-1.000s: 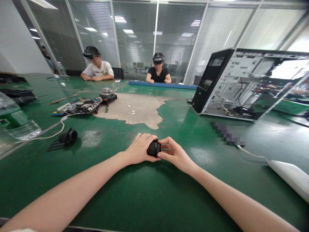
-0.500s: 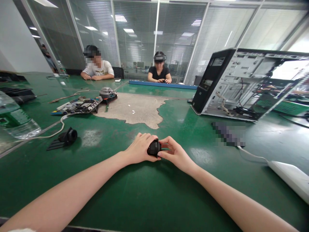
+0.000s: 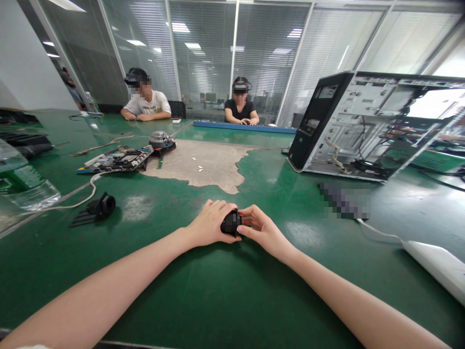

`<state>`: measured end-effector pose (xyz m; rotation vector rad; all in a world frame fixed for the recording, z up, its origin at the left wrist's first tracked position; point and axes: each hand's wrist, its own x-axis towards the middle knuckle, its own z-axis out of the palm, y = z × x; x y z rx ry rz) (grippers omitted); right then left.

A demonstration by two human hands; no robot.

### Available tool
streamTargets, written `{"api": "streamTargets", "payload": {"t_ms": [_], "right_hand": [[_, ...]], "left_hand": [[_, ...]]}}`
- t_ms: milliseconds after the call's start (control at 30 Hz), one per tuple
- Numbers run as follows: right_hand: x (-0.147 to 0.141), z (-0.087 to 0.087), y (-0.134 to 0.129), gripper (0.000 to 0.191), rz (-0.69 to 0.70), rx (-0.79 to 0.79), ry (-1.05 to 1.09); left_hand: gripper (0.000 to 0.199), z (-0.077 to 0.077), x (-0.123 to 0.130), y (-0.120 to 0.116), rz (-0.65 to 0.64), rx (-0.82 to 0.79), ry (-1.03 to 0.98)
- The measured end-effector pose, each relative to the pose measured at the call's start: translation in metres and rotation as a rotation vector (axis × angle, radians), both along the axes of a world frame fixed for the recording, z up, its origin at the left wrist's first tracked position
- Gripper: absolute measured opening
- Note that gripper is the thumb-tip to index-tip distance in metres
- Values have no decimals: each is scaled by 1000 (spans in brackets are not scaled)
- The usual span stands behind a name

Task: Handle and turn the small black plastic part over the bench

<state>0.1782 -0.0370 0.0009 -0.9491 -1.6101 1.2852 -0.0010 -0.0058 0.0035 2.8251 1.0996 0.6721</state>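
Observation:
A small black rounded part (image 3: 230,223) is held just above the green tabletop (image 3: 218,295), near the middle of the head view. My left hand (image 3: 210,224) wraps round its left side, with the thumb below and the fingers over the top. From the right, my right hand (image 3: 262,230) pinches the part's right end between thumb and fingertips. Part of its surface is hidden behind my fingers. To the left lies another black part (image 3: 105,205) with a round opening and flat prongs.
An open computer case (image 3: 308,128) stands at the right. A circuit board (image 3: 119,159) and a metal-topped unit (image 3: 160,140) lie left of centre. At the left edge is a water bottle (image 3: 25,179); a white device (image 3: 436,264) lies right. Two people sit opposite.
My hands and the black part have hardly moved; the part looks turned very slightly. The hands of the person opposite have shifted a little.

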Motion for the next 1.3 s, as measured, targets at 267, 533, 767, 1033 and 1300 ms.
{"api": "streamTargets", "payload": {"t_ms": [267,533,767,1033,1300], "right_hand": [[1,2,0,20,-19,10,-19],[1,0,2,24,14,16,-34],[0,2,-1,23,10,-3,-18],[-1,2,-1,22,-21,-3,-52],[0,6,-4,21,7,5,-40]], "left_hand": [[62,-1,1,-1,-3,14,-9],[62,-1,0,0,4,9,9],[61,-1,0,0,9,27,8],[62,0,1,0,1,15,14],[61,-1,0,0,4,35,10]]}}
